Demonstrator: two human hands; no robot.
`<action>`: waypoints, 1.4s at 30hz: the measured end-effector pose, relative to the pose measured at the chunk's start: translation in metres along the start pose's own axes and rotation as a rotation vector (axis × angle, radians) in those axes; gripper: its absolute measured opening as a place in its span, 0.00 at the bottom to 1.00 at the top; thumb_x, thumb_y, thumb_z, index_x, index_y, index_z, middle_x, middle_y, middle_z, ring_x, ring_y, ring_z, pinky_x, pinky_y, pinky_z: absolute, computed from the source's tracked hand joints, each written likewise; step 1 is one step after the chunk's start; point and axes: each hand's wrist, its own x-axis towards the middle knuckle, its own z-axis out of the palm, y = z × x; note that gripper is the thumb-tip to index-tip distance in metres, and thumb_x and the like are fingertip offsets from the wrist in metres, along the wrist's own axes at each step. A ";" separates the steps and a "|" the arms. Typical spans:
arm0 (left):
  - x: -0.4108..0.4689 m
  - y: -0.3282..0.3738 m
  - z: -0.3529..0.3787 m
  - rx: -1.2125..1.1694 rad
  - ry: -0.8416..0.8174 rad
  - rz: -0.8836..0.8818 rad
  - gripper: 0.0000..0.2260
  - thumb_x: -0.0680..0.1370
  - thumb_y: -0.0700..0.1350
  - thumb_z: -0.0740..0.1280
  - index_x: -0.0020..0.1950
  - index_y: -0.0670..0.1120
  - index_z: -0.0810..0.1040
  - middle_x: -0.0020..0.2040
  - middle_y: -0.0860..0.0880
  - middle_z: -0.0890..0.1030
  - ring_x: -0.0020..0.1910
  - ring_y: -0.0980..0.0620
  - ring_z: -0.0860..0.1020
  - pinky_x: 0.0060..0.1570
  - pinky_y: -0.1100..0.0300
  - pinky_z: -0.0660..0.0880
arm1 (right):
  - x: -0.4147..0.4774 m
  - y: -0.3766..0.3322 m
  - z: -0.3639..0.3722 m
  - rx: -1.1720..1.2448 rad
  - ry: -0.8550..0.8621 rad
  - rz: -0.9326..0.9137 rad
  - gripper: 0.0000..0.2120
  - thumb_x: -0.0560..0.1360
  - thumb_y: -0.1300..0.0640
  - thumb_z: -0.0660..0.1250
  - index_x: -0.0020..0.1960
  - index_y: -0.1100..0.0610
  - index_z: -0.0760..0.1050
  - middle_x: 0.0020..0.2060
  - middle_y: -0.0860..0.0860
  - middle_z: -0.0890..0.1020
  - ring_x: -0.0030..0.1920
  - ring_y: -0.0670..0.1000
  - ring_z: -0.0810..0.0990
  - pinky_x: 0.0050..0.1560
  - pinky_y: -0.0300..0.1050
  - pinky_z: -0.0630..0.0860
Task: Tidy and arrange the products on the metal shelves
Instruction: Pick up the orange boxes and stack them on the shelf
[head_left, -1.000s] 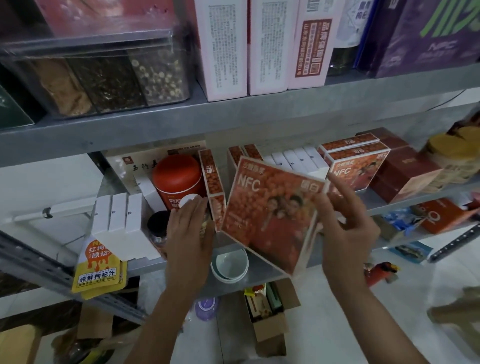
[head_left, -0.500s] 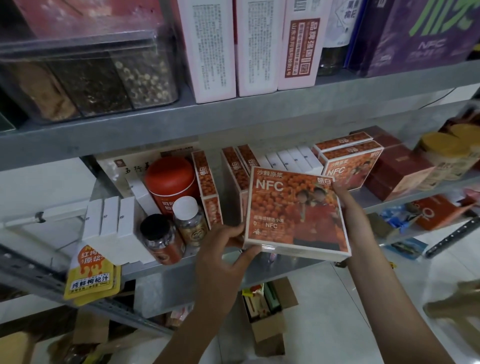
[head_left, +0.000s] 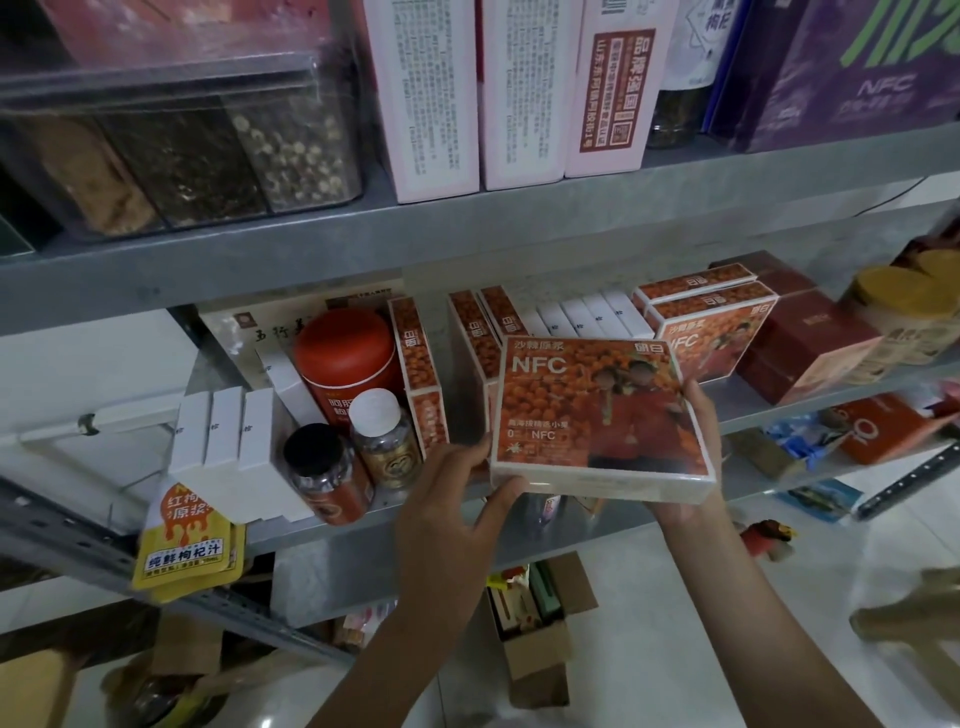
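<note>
The orange NFC box (head_left: 597, 415) (film-wrapped, glossy, printed with berries and two figures) looks stiff, light and probably slippery, so it is best taken by its side edges. The left hand (head_left: 447, 509) pinches its lower-left corner and the right hand (head_left: 696, 452) clasps its right edge. It is held right of the red canister (head_left: 345, 358).

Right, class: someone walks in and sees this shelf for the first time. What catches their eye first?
The orange NFC box stands out, held front-on before the middle shelf, left hand at its lower left corner, right hand at its right edge. Left of it stands a red canister, and a yellow pouch sticks out at the shelf's left end.
</note>
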 end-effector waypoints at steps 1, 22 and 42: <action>0.002 -0.003 0.000 0.102 0.001 0.060 0.22 0.76 0.57 0.65 0.62 0.43 0.77 0.57 0.47 0.80 0.57 0.53 0.78 0.55 0.63 0.77 | 0.004 0.001 0.003 0.024 -0.066 -0.013 0.15 0.83 0.61 0.50 0.45 0.53 0.72 0.28 0.40 0.82 0.34 0.40 0.80 0.32 0.33 0.77; -0.006 0.024 -0.001 -0.151 -0.065 0.273 0.18 0.80 0.53 0.64 0.68 0.46 0.71 0.67 0.49 0.76 0.68 0.52 0.73 0.61 0.47 0.76 | -0.010 -0.011 0.035 -0.089 -0.325 -0.137 0.47 0.63 0.28 0.66 0.70 0.59 0.69 0.55 0.54 0.82 0.55 0.55 0.81 0.54 0.54 0.80; 0.012 0.043 -0.032 -0.102 -0.353 -0.145 0.22 0.74 0.72 0.53 0.57 0.59 0.71 0.45 0.62 0.81 0.40 0.62 0.82 0.32 0.68 0.78 | -0.024 -0.013 0.047 -1.335 0.039 -1.055 0.32 0.76 0.31 0.31 0.24 0.47 0.56 0.19 0.42 0.60 0.22 0.38 0.64 0.30 0.33 0.56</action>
